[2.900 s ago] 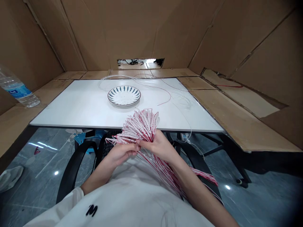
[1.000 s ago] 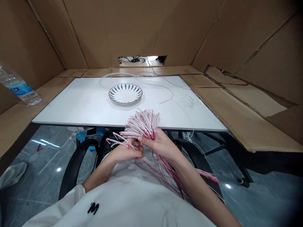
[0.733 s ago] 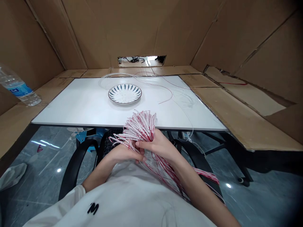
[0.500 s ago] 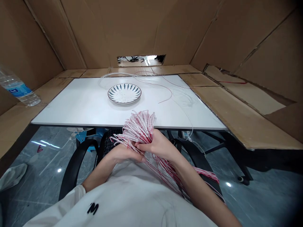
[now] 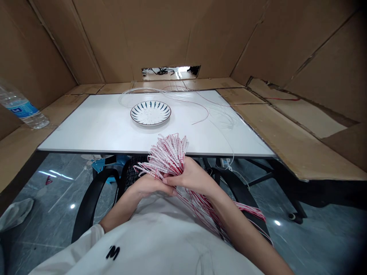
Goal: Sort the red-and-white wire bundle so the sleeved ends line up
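A thick bundle of red and white strings with beaded-looking ends [image 5: 166,154] fans out over my lap, just short of the table's front edge. My right hand [image 5: 190,175] is closed around its gathered base. Against it, low on the left, my left hand [image 5: 155,185] is closed on a few of the strings, its fingers partly hidden under the bundle. Long loose tails [image 5: 205,204] of red and white string trail beneath my right forearm toward the chair's armrest. Beyond the bundle, a white plate [image 5: 150,113] with blue strokes holds tiny pale bits.
The white tabletop [image 5: 100,130] carries the plate and loose clear and red strands [image 5: 208,110]. Cardboard walls [image 5: 160,34] surround the table on three sides. A water bottle [image 5: 27,110] leans at the left. Black chair armrests [image 5: 87,202] flank my body.
Both hands keep their hold on the bundle in almost the same place. The beaded ends have shifted very slightly to the left.
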Demonstrator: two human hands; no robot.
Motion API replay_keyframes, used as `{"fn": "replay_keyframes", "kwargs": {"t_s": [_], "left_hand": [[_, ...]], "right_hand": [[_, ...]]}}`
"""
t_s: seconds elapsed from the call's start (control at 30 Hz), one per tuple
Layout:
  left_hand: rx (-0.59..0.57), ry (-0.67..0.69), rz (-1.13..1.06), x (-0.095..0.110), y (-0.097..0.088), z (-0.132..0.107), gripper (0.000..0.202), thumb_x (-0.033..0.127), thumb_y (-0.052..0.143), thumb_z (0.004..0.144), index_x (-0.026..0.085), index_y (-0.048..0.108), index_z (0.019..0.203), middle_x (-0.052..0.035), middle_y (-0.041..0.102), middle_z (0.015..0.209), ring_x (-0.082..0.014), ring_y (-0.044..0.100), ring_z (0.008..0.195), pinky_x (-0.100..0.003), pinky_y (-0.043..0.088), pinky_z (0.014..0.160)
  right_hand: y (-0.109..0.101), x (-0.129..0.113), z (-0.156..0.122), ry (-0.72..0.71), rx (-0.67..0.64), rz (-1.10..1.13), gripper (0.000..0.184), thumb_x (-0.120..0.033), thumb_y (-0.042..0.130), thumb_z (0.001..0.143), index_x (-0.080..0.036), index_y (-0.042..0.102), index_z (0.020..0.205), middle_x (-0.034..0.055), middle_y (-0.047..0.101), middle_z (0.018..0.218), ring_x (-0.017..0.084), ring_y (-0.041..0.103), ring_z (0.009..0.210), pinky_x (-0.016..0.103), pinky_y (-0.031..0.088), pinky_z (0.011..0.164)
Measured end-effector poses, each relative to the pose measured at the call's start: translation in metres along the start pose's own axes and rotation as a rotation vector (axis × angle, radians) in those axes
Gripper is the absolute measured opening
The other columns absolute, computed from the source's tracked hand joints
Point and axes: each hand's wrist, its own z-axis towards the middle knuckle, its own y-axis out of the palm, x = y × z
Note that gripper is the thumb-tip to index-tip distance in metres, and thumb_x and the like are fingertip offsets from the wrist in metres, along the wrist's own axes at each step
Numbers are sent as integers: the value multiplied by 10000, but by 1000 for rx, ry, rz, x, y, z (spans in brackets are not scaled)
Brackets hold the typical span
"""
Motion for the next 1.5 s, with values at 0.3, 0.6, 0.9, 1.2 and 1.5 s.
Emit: {"fn": "replay_keyframes", "kwargs": {"t_s": [0.3,0.6,0.9,1.2,1.5], "left_hand": [[-33,76,-23,-3,1,4,141,119,735,505,127,638,607,13,595,567,-114,540,535,-244,440,506],[-151,114,-43,-16,-8,14,234,188,789,555,117,650,730,-26,641,670,-116,585,590,-214,468,513],[-139,97,129,-18,10,15,274,279,794,599,117,720,808,-16,635,605,-90,516,498,-205,414,467],[-59,141,237,-24,14,21,123,220,727,626,110,708,677,-18,618,554,-68,451,449,-198,357,441],[-70,180,219,-27,17,22,164,142,710,582,118,688,743,-47,677,717,-164,598,663,-282,469,647]], "right_hand": [[2,-2,2,-15,120,188,233,-205,692,658,-128,628,868,31,647,866,194,585,818,257,460,727],[-2,3,4,44,186,251,119,-199,658,660,-156,583,741,-8,572,600,156,539,562,249,440,542],[-1,8,6,-11,269,213,171,-182,666,659,-135,616,816,21,633,815,217,587,915,312,450,861],[-2,10,5,-21,275,212,319,-162,667,671,-139,621,986,-2,615,739,216,587,888,290,460,814],[0,7,3,30,274,204,280,-176,675,678,-138,613,948,11,623,756,184,579,733,258,461,672]]}}
